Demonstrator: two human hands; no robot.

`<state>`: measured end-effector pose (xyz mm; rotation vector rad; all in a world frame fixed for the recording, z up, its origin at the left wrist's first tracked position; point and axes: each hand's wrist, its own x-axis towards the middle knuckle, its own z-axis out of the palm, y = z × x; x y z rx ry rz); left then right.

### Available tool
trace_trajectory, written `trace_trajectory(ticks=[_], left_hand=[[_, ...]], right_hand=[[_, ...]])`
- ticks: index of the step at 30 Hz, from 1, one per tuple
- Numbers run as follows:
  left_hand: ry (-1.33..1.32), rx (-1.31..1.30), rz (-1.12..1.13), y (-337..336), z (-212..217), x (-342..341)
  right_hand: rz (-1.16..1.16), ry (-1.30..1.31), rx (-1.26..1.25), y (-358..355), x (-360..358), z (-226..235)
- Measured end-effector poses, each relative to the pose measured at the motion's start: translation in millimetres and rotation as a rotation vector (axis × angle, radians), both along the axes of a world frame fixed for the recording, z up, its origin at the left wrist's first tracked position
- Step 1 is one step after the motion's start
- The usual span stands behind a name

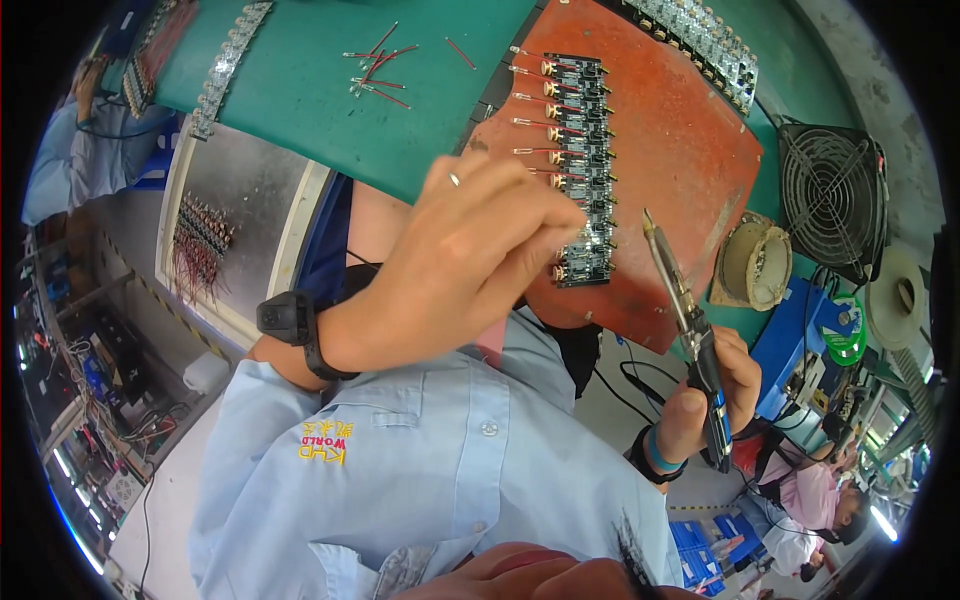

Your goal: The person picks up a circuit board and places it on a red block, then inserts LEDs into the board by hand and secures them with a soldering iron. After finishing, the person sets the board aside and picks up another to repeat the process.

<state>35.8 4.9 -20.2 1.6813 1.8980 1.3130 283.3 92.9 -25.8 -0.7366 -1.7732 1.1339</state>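
Note:
My right hand (715, 390) is wrapped round the handle of a soldering iron (688, 312). The iron's tip points up and away, a short way right of a row of small circuit boards (585, 130). These lie on a reddish-brown board (680, 150), and red leads stick out to the left from several of them. Over the lower part of the row, my left hand (480, 240) is closed with thumb and fingertips pressed together. Whatever is in that pinch is hidden or too small to make out. The hand covers some of the boards' left edge.
Loose red-black wires (375, 70) lie on the green mat (300, 90). More board strips (230, 65) sit left and far right. A tip-cleaning pot (755, 262) and a black fan (830, 200) stand at the right. A framed tray (245, 215) holds wired boards. Other people are nearby.

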Motion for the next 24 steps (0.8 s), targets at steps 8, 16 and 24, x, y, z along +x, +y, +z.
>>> trace_trajectory(ticks=[8, 16, 24], left_hand=[[-0.242, 0.039, -0.171, -8.7, 3.8, 18.2], [-0.099, 0.110, -0.145, -10.3, -7.3, 24.6], [-0.097, 0.089, -0.086, -10.8, -15.8, 23.2]], right_hand=[[0.063, 0.120, -0.253, -17.0, -49.3, 5.3], [0.096, -0.155, -0.090, -15.5, -61.2, 3.0], [-0.011, -0.046, -0.129, -17.2, -63.8, 7.1]])
